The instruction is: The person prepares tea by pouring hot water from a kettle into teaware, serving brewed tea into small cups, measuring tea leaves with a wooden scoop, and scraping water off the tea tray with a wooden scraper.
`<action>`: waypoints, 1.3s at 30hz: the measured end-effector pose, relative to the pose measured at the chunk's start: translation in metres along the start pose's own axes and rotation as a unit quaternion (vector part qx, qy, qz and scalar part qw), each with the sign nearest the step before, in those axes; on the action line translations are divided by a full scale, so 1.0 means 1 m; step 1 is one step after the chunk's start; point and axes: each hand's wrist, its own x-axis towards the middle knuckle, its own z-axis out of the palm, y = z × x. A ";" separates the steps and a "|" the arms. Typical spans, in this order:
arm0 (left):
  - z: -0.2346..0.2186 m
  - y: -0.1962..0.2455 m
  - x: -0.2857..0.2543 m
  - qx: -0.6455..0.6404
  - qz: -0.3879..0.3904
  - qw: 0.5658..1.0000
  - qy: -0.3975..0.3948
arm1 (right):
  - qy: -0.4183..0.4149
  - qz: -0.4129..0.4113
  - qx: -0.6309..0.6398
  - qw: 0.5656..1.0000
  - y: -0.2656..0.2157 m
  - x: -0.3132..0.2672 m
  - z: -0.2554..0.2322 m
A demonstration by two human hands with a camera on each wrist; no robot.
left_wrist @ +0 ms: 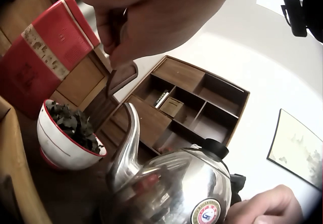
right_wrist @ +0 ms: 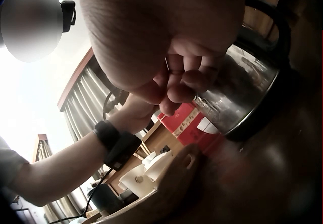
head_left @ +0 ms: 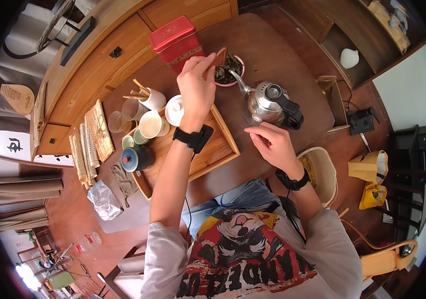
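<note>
My left hand [head_left: 196, 92] pinches a brown wooden tea scoop [head_left: 220, 56] above the bowl's near-left rim. Dark dried leaves [left_wrist: 73, 125] fill the white, red-rimmed bowl [left_wrist: 63, 151]. Right beside the bowl stands a red tin [head_left: 175, 42] with a lid. A shiny steel kettle [head_left: 265, 102] with a black handle sits on the table, its spout pointing toward the bowl. My right hand [head_left: 275, 144] hovers near the kettle's base with loosely curled fingers [right_wrist: 179, 90], holding nothing.
A wooden tray [head_left: 215, 144] carries a white lidded cup [head_left: 174, 110], a white pitcher [head_left: 152, 124], small green cups and a dark blue jar [head_left: 135, 158]. Wooden tools stand in a white holder [head_left: 153, 98]. Rolled mats [head_left: 86, 149] and a plastic bag [head_left: 105, 200] lie leftward; a bin [head_left: 325, 174] stands right.
</note>
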 end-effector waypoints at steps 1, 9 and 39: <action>0.001 -0.001 0.000 -0.003 -0.019 1.000 -0.020 | 0.001 -0.003 -0.003 1.000 0.000 0.001 0.000; -0.016 0.009 -0.008 0.014 -0.052 0.998 -0.036 | -0.013 -0.005 -0.013 1.000 -0.005 0.001 0.001; -0.047 0.009 -0.126 0.261 -0.067 0.935 -0.230 | -0.054 -0.039 -0.034 0.997 -0.024 0.008 0.020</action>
